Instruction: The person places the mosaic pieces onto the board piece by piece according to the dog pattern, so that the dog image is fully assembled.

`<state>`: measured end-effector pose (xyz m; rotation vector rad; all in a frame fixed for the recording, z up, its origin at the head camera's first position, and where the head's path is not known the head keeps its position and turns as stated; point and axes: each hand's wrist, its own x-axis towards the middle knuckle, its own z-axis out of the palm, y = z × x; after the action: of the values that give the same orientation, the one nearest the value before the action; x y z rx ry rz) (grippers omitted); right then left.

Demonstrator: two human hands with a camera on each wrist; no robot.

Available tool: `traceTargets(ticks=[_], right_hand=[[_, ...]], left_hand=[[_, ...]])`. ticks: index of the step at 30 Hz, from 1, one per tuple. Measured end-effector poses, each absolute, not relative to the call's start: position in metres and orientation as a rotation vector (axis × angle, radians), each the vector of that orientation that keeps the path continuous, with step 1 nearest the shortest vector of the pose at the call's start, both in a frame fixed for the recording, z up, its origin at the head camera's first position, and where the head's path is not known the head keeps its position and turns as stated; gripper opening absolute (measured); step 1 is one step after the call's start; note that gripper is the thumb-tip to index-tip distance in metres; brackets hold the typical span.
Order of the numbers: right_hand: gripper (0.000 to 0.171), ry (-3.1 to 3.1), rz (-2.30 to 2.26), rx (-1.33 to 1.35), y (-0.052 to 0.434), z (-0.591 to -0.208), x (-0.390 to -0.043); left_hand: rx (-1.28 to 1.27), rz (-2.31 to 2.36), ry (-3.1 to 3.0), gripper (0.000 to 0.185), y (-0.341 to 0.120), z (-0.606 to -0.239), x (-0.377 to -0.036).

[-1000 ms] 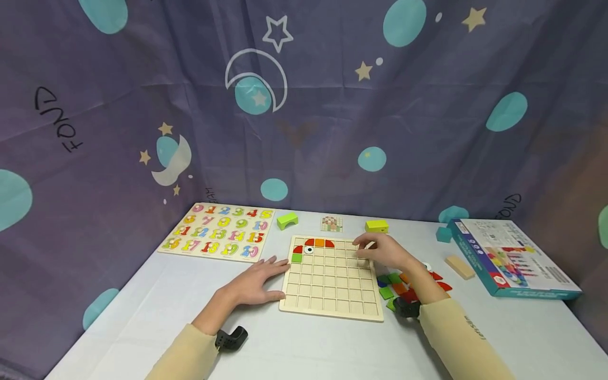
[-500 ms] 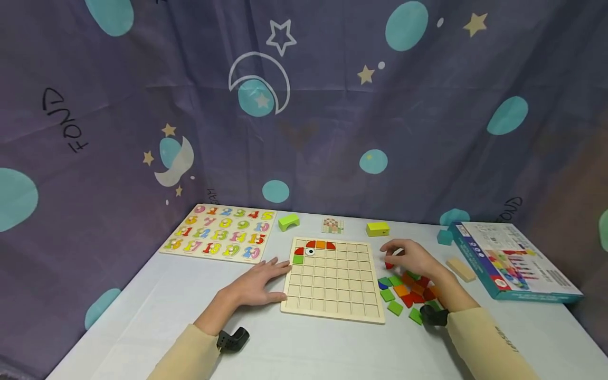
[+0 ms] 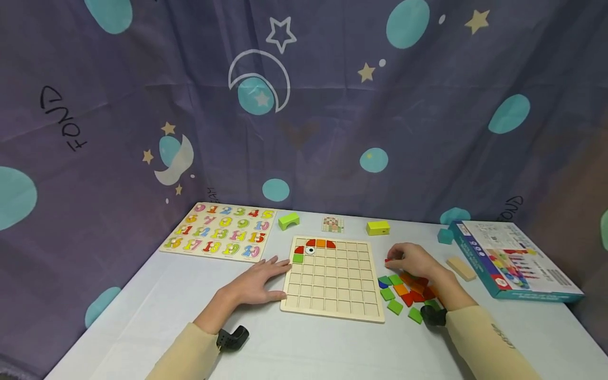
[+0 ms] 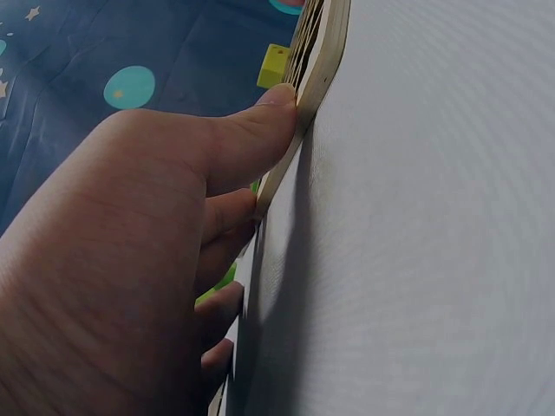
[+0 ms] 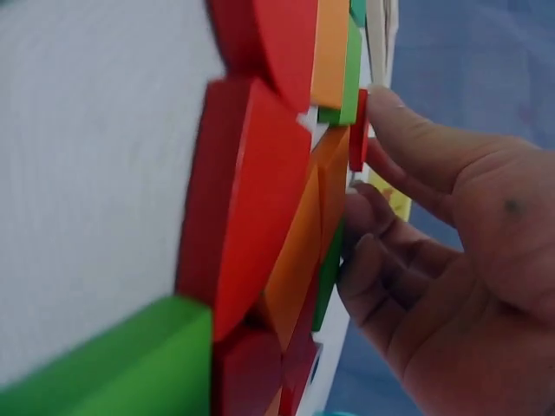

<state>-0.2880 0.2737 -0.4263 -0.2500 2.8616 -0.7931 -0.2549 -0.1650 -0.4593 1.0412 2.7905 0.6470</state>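
Note:
A light wooden grid board [image 3: 328,285] lies on the table with red, orange and green tiles and a white eye tile [image 3: 310,250] in its upper-left cells. My left hand [image 3: 256,282] rests at the board's left edge, fingers spread; the left wrist view shows the thumb [image 4: 251,143] against its rim. Right of the board, my right hand [image 3: 414,259] pinches a small red tile [image 5: 359,130] between thumb and finger, close over the table. Much of that tile is covered by the fingers. Below the hand lies a loose pile of red, orange and green tiles [image 3: 400,290].
A number puzzle board [image 3: 220,232] lies at the back left. A green arch block [image 3: 288,221], a patterned card [image 3: 333,225] and a yellow block [image 3: 378,228] line the back. To the right are a teal cube [image 3: 445,236], a wooden block [image 3: 461,268] and a flat box [image 3: 518,261].
My right hand has moved right, from over the board's upper-right corner to beside the tile pile, and now pinches a red tile there. My left hand has stayed at the board's edge.

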Motion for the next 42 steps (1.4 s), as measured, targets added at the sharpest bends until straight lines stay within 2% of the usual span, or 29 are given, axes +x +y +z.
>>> traceTargets(ticks=[20,42], right_hand=[[0.006,2.863,-0.976,-0.399,0.259,-0.42,-0.293],[0.013,2.753,-1.222,-0.628,0.177,-0.422,-0.313]], left_hand=[[1.061,0.664,2.784,0.074,-0.165,-0.459,-0.256],[1.026,0.652,2.788,0.074,-0.165,-0.46,-0.256]])
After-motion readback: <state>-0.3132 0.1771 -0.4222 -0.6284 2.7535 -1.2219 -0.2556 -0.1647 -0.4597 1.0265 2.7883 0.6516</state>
